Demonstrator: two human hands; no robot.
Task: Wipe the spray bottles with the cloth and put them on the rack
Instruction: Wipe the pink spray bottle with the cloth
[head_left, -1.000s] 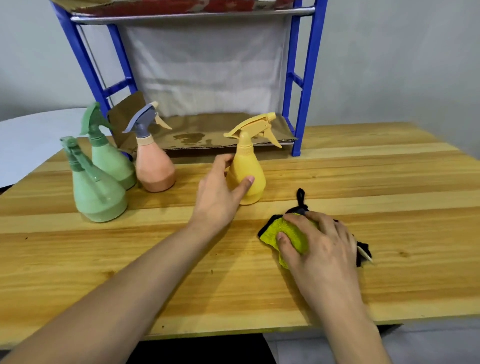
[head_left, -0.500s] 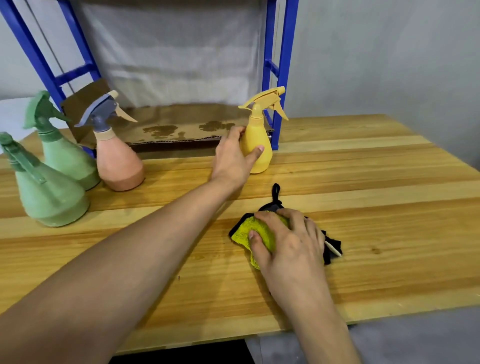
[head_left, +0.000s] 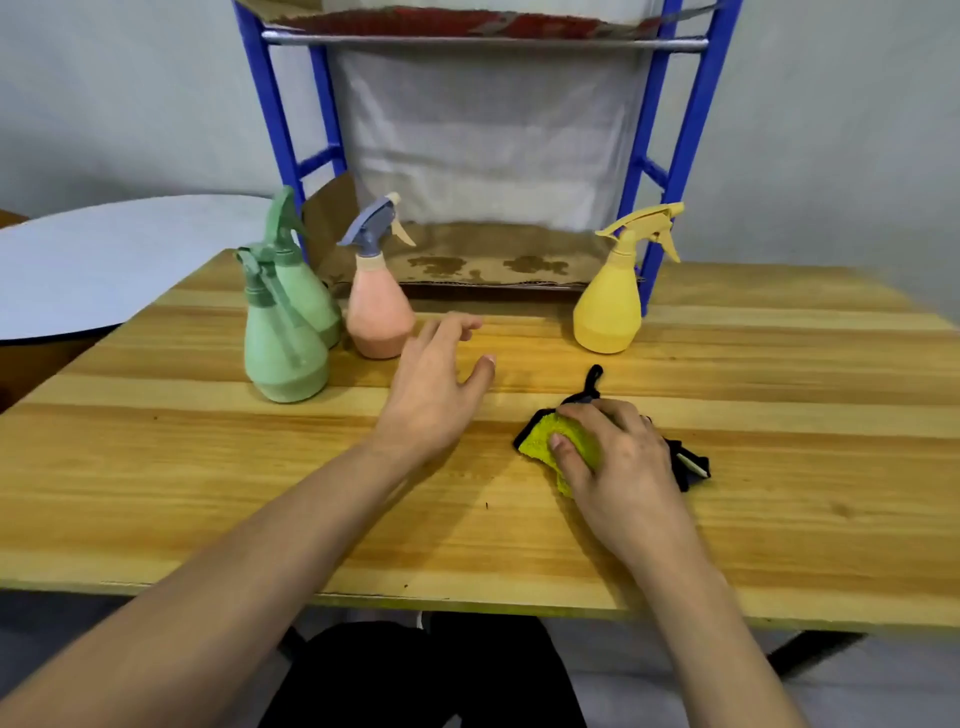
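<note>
While the left hand (head_left: 436, 387) is hovering over the bench (head_left: 779, 374) with fingers spread and holding nothing, it is sitting just right of the pink bottle (head_left: 378, 306), and a careless sweep leftward could be knocking that bottle into the two green bottles (head_left: 283, 332) crowding each other at the left. The yellow bottle (head_left: 609, 301) is standing alone on the bench at the far right, right against the blue post of the rack (head_left: 670, 171), not on its cardboard-lined shelf, so judging by this none of the four is racked yet. The right hand (head_left: 618, 457) is pressing down on the cloth (head_left: 550, 441), fingers curled over the yellow-green pile, near the bench's front edge. Tall trigger heads are making every bottle top-heavy and easy to tip, and the rack's low upper shelf may be catching a nozzle. A grey round tabletop (head_left: 104, 270) is lying far left, out of the way
</note>
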